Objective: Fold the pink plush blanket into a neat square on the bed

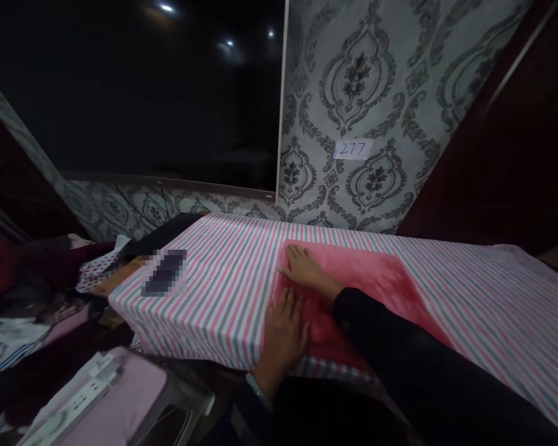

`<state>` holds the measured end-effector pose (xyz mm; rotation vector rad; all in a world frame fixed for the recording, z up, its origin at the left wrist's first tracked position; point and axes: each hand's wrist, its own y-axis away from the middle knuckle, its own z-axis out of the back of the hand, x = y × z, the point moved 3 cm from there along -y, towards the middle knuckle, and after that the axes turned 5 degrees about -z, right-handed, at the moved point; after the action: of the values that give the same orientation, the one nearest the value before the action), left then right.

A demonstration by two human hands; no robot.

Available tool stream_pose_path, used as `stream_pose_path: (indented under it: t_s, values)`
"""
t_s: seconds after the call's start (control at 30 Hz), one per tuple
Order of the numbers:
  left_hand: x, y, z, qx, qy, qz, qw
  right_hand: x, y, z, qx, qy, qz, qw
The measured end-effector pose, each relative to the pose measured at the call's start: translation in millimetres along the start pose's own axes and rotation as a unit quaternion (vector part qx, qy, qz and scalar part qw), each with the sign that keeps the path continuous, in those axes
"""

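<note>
A red fluffy cloth [367,279] lies flat on a table covered with a pink, grey and white striped sheet [223,272]. My right hand [307,267] rests palm down on the cloth's far left part, fingers stretched out. My left hand [283,331] lies flat at the cloth's near left edge, fingers spread, partly on the striped sheet. A bracelet shows at the left wrist. A black sleeve covers my right arm.
A dark TV screen [134,93] hangs on the patterned wall, with a paper label "277" [352,149] beside it. A dark blurred object [163,272] sits on the sheet's left part. A white power strip [74,402] lies on a pink stool at lower left. Piled clothes fill the left.
</note>
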<state>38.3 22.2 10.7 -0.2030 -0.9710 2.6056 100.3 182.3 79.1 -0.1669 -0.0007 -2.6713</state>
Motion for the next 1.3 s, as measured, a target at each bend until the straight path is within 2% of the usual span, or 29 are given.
stream_pose_path:
  t_s: [0.13, 0.33, 0.7, 0.87, 1.0, 1.1, 1.2, 1.3]
  values:
    - [-1.9, 6.3, -2.8, -0.011, 0.000, 0.014, 1.000, -3.3, -35.5, -18.6, 0.002, 0.014, -0.016, 1.000]
    - [-3.3, 8.8, -0.9, -0.004, 0.016, 0.027, 0.999, -5.7, -67.1, -26.3, 0.010, 0.017, -0.040, 0.999]
    - [0.0, 22.1, -2.6, -0.053, 0.030, 0.011, 0.998, -9.7, -72.1, -25.3, 0.005, -0.026, -0.070, 0.997]
    - [2.1, 18.3, -0.2, -0.061, 0.002, -0.010, 0.998, -7.5, -69.9, -10.6, 0.019, -0.054, -0.067, 0.996]
    - [3.6, 17.5, -2.2, -0.051, 0.002, -0.009, 0.999, -13.3, -37.2, 12.1, 0.010, -0.100, -0.004, 0.995]
    - [4.1, 17.3, -2.8, -0.047, 0.002, -0.009, 0.999, -27.8, 21.5, 22.4, -0.007, -0.105, 0.066, 0.992]
    - [5.1, 16.5, -2.0, -0.034, 0.007, -0.009, 0.999, -44.8, 92.2, 17.7, -0.018, -0.071, 0.116, 0.991]
    - [6.3, 15.5, -0.9, -0.024, 0.007, -0.009, 1.000, -55.1, 144.0, -2.0, -0.022, -0.031, 0.132, 0.990]
